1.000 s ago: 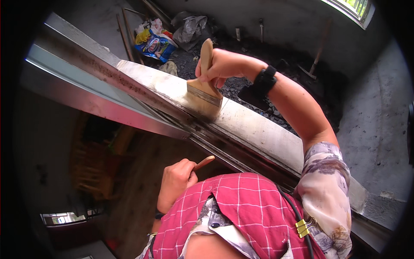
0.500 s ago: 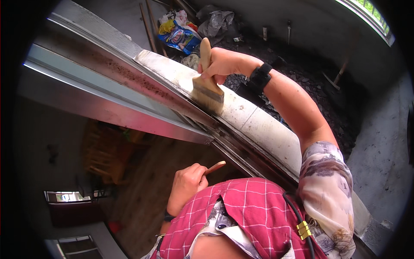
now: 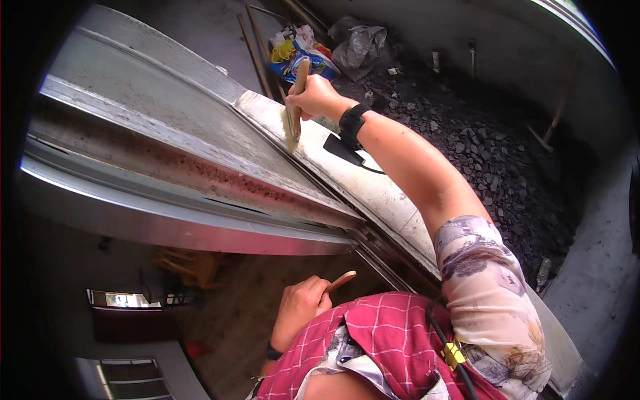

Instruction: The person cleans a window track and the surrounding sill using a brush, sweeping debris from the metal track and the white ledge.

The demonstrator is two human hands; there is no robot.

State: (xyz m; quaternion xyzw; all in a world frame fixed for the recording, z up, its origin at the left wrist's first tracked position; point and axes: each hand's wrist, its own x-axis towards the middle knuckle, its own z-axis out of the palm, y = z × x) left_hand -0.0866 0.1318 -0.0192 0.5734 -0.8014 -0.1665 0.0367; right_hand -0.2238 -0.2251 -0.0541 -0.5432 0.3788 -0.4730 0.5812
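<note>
My right hand (image 3: 319, 99) is closed round the wooden handle of a wide flat paintbrush (image 3: 301, 79). The brush is turned nearly edge-on, its pale bristles pointing down at the inner edge of the white sill (image 3: 393, 193), beside the metal track. Low in front of my body, my left hand (image 3: 300, 308) is closed round a wooden handle (image 3: 343, 280). Only one end of that handle sticks out; the rest is hidden by my fingers and the red checked apron (image 3: 393, 317).
A metal sliding frame (image 3: 193, 230) with dirt-speckled rails runs along the opening. Beyond the sill lie dark broken stones (image 3: 493, 160), a grey plastic bag (image 3: 360, 50) and a blue package (image 3: 313, 67). A black box (image 3: 343, 151) with a cord hangs near my right wrist.
My right hand has carried the brush farther left along the sill and turned it edge-on. The view has shifted, showing more stones. My left hand still grips its handle.
</note>
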